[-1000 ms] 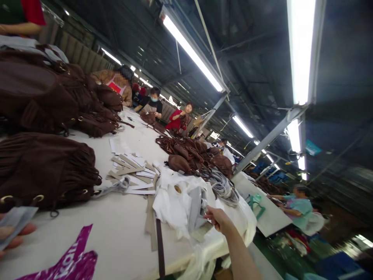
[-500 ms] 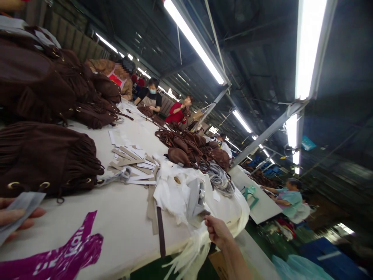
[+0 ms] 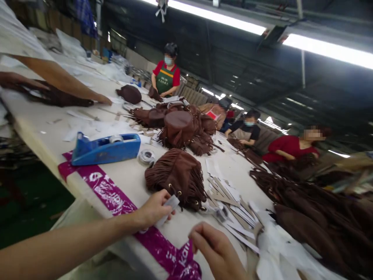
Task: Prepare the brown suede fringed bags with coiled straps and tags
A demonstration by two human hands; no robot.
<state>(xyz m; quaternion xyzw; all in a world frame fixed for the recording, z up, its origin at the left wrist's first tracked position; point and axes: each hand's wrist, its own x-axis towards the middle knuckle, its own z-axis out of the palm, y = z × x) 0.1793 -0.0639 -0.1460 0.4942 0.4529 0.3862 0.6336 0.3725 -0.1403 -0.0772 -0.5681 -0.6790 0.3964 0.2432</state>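
Observation:
My left hand (image 3: pixel 159 210) pinches a pale, greyish strip (image 3: pixel 171 202) in front of a brown fringed drawstring bag (image 3: pixel 179 173) with brass eyelets. The strip's exact kind does not show. To the right, my right hand (image 3: pixel 214 247) is raised near the table edge with thumb and fingers pressed together; what lies between them, if anything, is too small to make out. Under and beside the hands runs purple printed tape (image 3: pixel 113 190) stuck to the white table (image 3: pixel 233 161). Grey and white card strips (image 3: pixel 233 206) lie right of the bag.
A blue tape dispenser (image 3: pixel 106 149) and a tape roll (image 3: pixel 146 156) stand left of the bag. More brown bags (image 3: pixel 177 124) are heaped behind, with brown straps (image 3: pixel 274 186) at the right. A co-worker's arm (image 3: pixel 64 79) reaches in from the left; several people work farther back.
The view has swung left, bringing the dispenser and a co-worker's arm into sight. My right hand has left the white wrapping at the table's corner and is now near my left hand, which still holds the strip.

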